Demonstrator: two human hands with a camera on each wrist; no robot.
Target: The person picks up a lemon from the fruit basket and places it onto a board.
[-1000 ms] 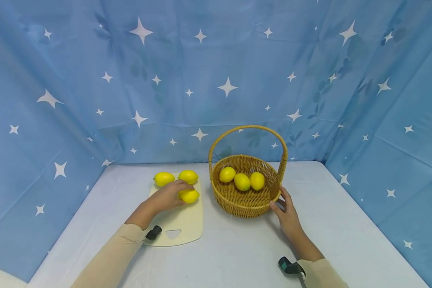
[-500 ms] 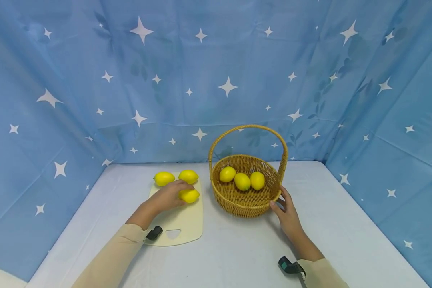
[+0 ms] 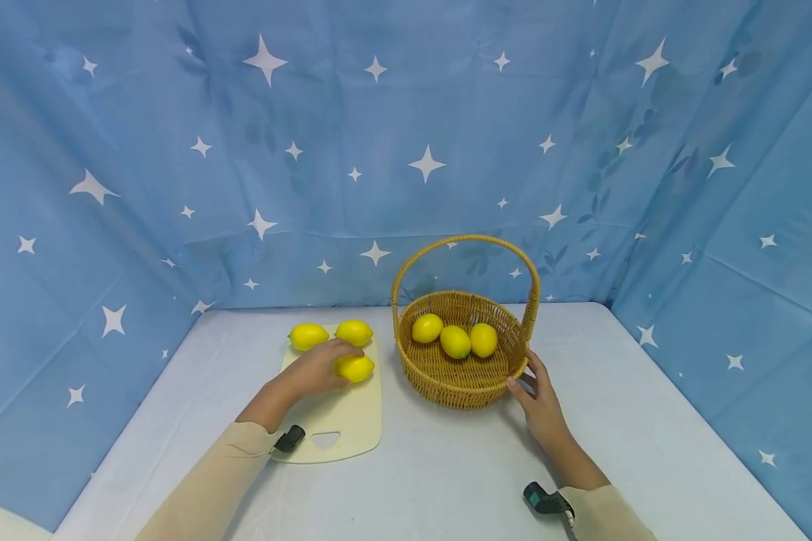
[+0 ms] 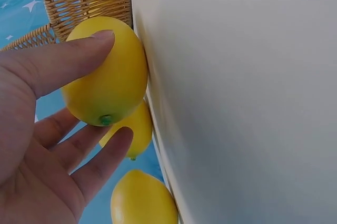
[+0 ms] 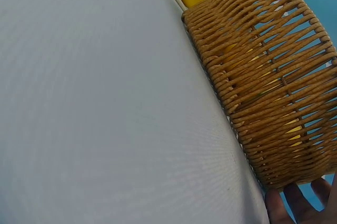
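My left hand [image 3: 321, 368] holds a lemon [image 3: 356, 368] over the cream cutting board [image 3: 341, 421]. In the left wrist view the thumb lies across this lemon [image 4: 113, 82], with the other fingers spread behind and below it. Two more lemons lie at the board's far edge, a left one [image 3: 308, 336] and a right one [image 3: 354, 332]. To the right stands a wicker basket [image 3: 460, 391] with three lemons inside, one [image 3: 455, 342] in the middle. My right hand [image 3: 541, 402] grips the basket's near right side, thumb at the rim and fingers against the outer wall.
A white-covered table [image 3: 440, 481] carries everything. The basket's tall arched handle [image 3: 470, 238] rises over its opening. Behind and at both sides hangs a blue curtain [image 3: 325, 98] with white stars. A small dark camera sits on each wrist, the right one [image 3: 544, 499] close over the table.
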